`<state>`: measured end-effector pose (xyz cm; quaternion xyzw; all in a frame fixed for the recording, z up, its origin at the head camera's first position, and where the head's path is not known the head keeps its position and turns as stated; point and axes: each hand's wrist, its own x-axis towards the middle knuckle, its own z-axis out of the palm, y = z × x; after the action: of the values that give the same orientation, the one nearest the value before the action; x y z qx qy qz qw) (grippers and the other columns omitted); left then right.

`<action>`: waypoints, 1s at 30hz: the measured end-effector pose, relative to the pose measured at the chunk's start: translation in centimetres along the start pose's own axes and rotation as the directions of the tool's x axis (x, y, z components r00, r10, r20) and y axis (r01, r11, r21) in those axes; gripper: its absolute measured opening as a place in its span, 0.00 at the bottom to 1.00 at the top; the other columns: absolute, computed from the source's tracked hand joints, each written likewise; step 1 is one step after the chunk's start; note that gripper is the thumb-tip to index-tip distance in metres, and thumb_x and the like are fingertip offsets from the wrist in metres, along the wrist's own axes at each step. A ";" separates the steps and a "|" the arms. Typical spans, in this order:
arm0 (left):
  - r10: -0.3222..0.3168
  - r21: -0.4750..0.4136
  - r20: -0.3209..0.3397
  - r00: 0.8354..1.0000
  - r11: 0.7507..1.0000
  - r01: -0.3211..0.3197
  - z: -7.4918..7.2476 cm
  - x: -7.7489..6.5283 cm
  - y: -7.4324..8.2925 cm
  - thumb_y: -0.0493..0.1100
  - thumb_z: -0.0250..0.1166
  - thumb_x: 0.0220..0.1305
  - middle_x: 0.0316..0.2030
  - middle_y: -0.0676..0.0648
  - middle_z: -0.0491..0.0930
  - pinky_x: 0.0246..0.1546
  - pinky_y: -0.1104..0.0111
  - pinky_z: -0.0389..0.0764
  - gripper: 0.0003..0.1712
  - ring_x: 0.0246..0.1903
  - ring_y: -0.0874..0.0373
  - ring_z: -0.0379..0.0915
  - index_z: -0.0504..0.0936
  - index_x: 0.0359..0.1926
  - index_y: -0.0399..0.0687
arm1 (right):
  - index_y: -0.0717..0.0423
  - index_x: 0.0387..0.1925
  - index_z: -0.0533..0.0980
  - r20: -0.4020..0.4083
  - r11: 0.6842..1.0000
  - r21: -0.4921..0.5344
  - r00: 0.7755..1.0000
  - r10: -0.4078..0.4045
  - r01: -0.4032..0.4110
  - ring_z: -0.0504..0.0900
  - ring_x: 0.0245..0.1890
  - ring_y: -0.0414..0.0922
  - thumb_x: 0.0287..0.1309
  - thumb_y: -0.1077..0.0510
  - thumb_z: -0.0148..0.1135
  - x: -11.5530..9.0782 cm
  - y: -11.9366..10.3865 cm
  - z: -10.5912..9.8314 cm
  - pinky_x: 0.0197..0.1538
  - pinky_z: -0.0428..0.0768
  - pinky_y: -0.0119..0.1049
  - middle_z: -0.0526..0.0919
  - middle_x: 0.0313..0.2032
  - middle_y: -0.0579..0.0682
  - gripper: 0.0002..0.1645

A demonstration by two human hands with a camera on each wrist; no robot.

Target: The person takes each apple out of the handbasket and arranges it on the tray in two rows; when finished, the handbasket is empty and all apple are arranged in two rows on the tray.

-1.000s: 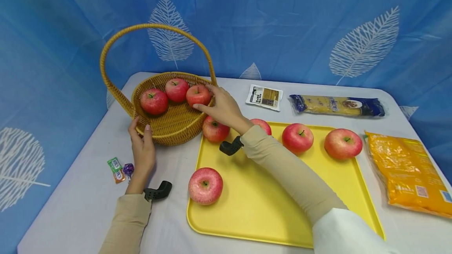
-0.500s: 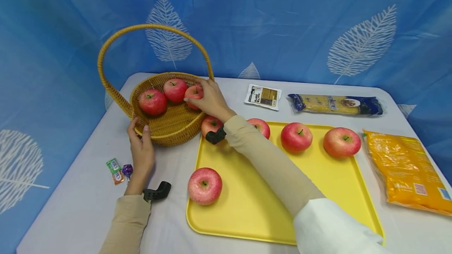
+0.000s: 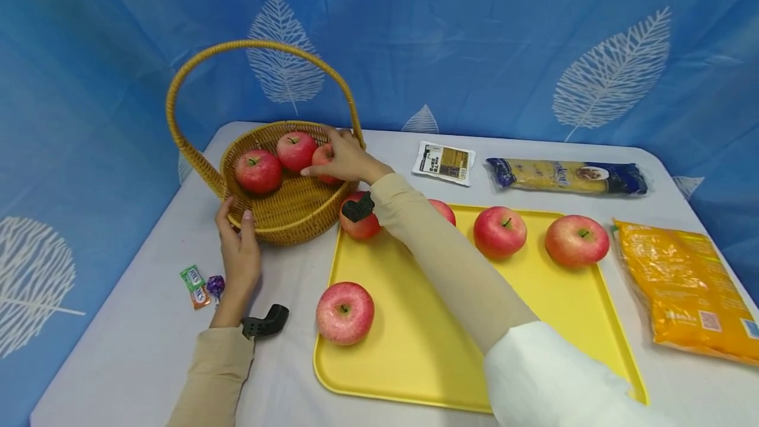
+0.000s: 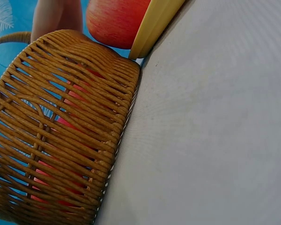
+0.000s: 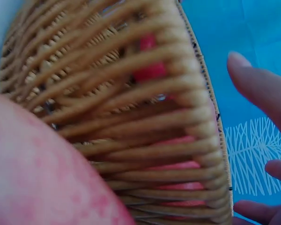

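Observation:
A brown wicker basket with a tall arched handle stands at the left, holding three red apples. My left hand holds the basket's near-left rim at the handle's base, its thumb at the rim. My right hand reaches over the basket's right rim, partly covering the rightmost apple inside. In the right wrist view its thumb and fingers stand spread apart above the rim. Two more apples, one red and one at the back, lie left of that hand.
A yellow tray on the white-covered table bears several apples, including a near-left one. Behind lie a white packet and a long pasta-like pack. An orange bag is at the right; small candies lie at the left.
My right hand has shifted left over the rightmost apple in the basket, covering more of it. That apple, the basket and the left hand stay in place.

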<state>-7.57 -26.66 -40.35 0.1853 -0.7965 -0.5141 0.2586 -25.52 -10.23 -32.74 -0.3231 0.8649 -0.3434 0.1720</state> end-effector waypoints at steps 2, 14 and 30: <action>-0.007 0.005 0.005 1.000 1.000 0.007 -0.1 0.0 0.3 0.50 0.41 0.69 0.68 0.43 0.51 0.67 0.57 0.49 0.28 0.66 0.51 0.49 0.49 0.67 0.50 | 0.42 0.70 0.40 0.020 1.000 0.006 1.000 0.023 -0.023 0.43 0.70 0.49 0.41 0.32 0.63 0.2 -0.1 -0.2 0.67 0.57 0.49 0.43 0.70 0.54 0.61; -0.015 0.009 0.023 1.000 1.000 0.014 -0.4 -1.4 3.9 0.44 0.40 0.70 0.68 0.37 0.47 0.68 0.55 0.46 0.28 0.68 0.47 0.42 0.48 0.66 0.39 | 0.48 0.70 0.40 0.046 0.974 -0.218 0.996 0.076 -0.064 0.46 0.69 0.57 0.42 0.38 0.67 1.1 -0.6 0.4 0.66 0.58 0.50 0.46 0.68 0.60 0.62; -0.010 0.009 0.019 1.000 1.000 0.010 -0.4 -1.4 3.8 0.44 0.40 0.70 0.69 0.38 0.46 0.68 0.54 0.45 0.28 0.69 0.47 0.40 0.48 0.66 0.39 | 0.48 0.69 0.45 0.033 0.954 -0.299 0.999 0.042 -0.030 0.54 0.66 0.57 0.40 0.45 0.71 1.1 -0.5 1.0 0.65 0.60 0.48 0.59 0.66 0.53 0.60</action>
<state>-6.30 -24.57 -37.04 0.1854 -0.8003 -0.5136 0.2477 -25.61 -11.74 -33.15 -0.3361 0.9091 -0.1994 0.1444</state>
